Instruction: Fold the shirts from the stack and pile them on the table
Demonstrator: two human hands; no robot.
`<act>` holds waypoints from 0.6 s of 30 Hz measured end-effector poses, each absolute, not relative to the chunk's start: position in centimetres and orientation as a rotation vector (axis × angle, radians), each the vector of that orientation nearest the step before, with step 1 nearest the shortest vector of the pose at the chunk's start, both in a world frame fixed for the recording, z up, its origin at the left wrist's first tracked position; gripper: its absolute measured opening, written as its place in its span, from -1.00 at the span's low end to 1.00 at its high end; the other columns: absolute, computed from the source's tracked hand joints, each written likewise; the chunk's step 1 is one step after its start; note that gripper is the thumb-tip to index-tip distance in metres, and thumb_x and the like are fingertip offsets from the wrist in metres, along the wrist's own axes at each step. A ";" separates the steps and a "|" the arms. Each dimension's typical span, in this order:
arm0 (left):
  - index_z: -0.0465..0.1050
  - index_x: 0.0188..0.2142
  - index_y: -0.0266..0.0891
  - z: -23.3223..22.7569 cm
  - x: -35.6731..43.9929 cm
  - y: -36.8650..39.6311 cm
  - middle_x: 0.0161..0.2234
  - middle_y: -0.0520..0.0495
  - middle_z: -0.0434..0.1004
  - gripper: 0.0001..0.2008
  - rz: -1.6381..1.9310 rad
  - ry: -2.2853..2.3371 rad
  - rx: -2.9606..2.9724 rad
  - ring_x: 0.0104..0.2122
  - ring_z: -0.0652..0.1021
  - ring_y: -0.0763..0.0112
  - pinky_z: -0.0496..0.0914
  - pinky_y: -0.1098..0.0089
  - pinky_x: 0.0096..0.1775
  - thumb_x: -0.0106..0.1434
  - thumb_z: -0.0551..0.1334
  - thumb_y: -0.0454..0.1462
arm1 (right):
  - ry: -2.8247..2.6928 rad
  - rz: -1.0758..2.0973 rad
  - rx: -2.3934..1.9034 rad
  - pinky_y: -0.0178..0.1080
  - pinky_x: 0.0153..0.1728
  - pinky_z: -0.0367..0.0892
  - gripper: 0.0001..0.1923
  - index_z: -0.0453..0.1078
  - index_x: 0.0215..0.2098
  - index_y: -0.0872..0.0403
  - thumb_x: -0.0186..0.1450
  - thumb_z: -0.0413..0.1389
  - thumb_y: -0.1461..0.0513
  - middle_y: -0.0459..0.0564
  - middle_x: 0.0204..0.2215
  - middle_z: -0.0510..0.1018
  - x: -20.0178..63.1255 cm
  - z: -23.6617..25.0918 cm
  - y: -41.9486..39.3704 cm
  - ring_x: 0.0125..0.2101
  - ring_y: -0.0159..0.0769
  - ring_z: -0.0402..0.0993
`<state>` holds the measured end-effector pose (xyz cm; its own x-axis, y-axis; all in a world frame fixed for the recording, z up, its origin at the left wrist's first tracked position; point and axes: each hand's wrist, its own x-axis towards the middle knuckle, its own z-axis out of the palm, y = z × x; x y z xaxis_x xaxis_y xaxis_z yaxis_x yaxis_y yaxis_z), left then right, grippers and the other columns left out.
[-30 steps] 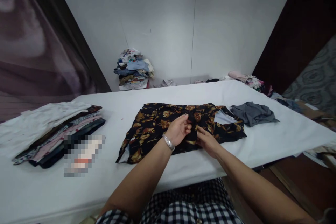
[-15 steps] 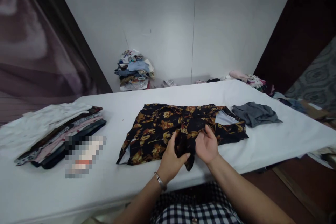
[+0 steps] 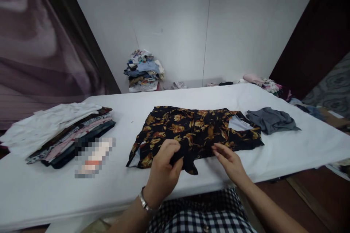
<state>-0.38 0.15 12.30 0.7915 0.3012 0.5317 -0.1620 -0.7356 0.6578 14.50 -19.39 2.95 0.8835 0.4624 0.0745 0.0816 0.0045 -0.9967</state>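
Observation:
A black garment with a gold and brown flower print [image 3: 177, 125] lies spread on the white-covered table in front of me. Its pale inner side shows at the right, with a small label. My left hand [image 3: 164, 169], with a silver bracelet at the wrist, is closed around a dark gathered part of it near the front edge. A loose end of that cloth [image 3: 190, 165] hangs out beside my fingers. My right hand [image 3: 231, 162] is by the garment's front edge, fingers stretched out and holding nothing. Whether its fingertips touch the cloth, I cannot tell.
To the right lies a crumpled grey cloth [image 3: 270, 120]. Folded clothes [image 3: 62, 127] are stacked on the left, beside a pixelated patch. Against the wall rises a heap of clothes [image 3: 144, 69], and more clothing [image 3: 262, 82] lies at the back right. The table edge [image 3: 131, 205] runs close to me.
My left hand has moved left and turned, its fingers now wrapped round the dark cloth. My right hand has drawn right and turned from palm-up. The view has shifted slightly.

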 end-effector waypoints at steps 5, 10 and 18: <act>0.37 -0.32 -0.18 14.4 0.5 -2.1 -0.26 -0.08 0.48 -0.82 0.592 -0.398 2.706 -0.27 0.48 0.35 0.39 0.38 -0.26 0.14 0.10 -0.45 | -1.122 -0.018 -1.644 0.04 0.22 0.06 -0.32 0.24 0.22 -0.09 0.14 0.23 0.26 0.01 0.17 0.33 13.7 7.3 -19.5 0.18 -0.07 0.20; 0.43 -0.15 -0.18 16.4 2.8 -1.4 -0.12 -0.11 0.50 -0.79 0.507 -0.539 2.540 -0.15 0.49 0.30 0.38 0.34 -0.11 0.21 0.15 -0.33 | -1.363 0.226 -1.573 -0.04 -0.01 0.34 -0.71 0.56 -0.20 -0.06 0.15 0.13 0.32 -0.06 -0.32 0.61 16.3 10.7 -17.6 -0.29 -0.19 0.52; 0.53 -0.24 -0.20 10.2 10.9 13.5 -0.36 -0.04 0.58 -0.76 0.458 0.438 2.398 -0.37 0.53 0.38 0.39 0.44 -0.29 0.24 0.16 -0.15 | -0.596 0.359 -1.484 -0.25 -0.33 0.37 -0.79 0.57 -0.29 0.17 0.12 0.13 0.39 0.07 -0.36 0.63 26.9 19.1 -13.5 -0.39 -0.29 0.55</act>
<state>10.88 13.51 10.20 0.8832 0.4188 0.2111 0.1920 -0.7335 0.6520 26.90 -13.52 19.06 0.8077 0.5699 0.1511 0.1332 0.0732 -0.9884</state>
